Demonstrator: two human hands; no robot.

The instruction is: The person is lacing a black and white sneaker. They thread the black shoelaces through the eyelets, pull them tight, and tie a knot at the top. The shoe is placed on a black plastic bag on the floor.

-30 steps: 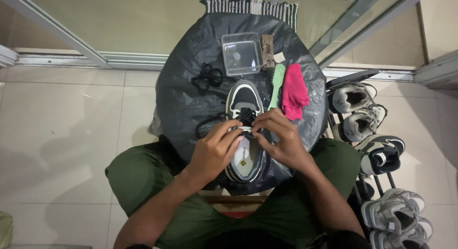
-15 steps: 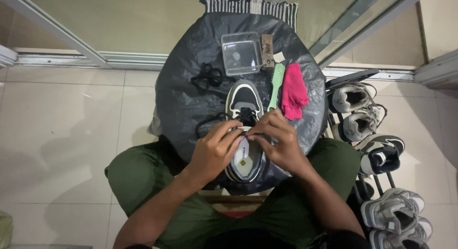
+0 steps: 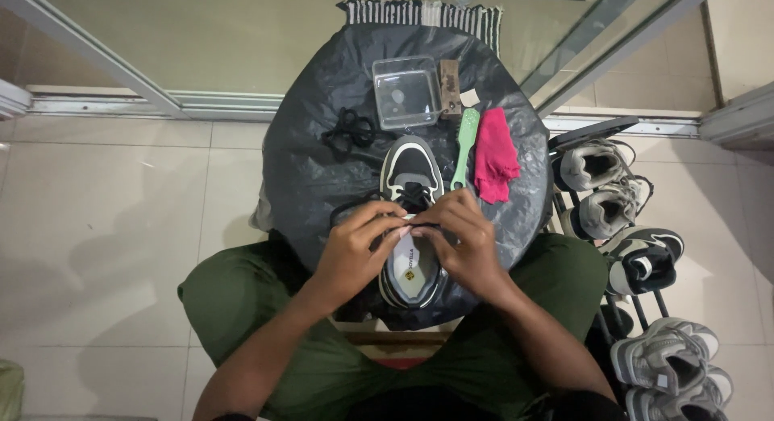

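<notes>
A black, white and grey sneaker [image 3: 411, 175] lies toe-away on a round table covered with black plastic [image 3: 306, 163]. My left hand [image 3: 359, 248] and my right hand [image 3: 463, 243] meet over the middle of the shoe, fingers pinched on its black lace [image 3: 355, 205], which loops out to the left. The shoe's tongue area is hidden under my fingers. A loose bundle of black lace [image 3: 348, 132] lies further up on the left.
A clear plastic box [image 3: 405, 92], a brown brush block [image 3: 450, 89], a green-handled brush [image 3: 464, 147] and a pink cloth [image 3: 493, 155] lie at the table's far side. A rack of several sneakers [image 3: 637, 252] stands on the right. Glass sliding doors run behind.
My hands have shifted slightly along the shoe's lacing, with the fingers pinched closer together. The shoe and the other things have not moved.
</notes>
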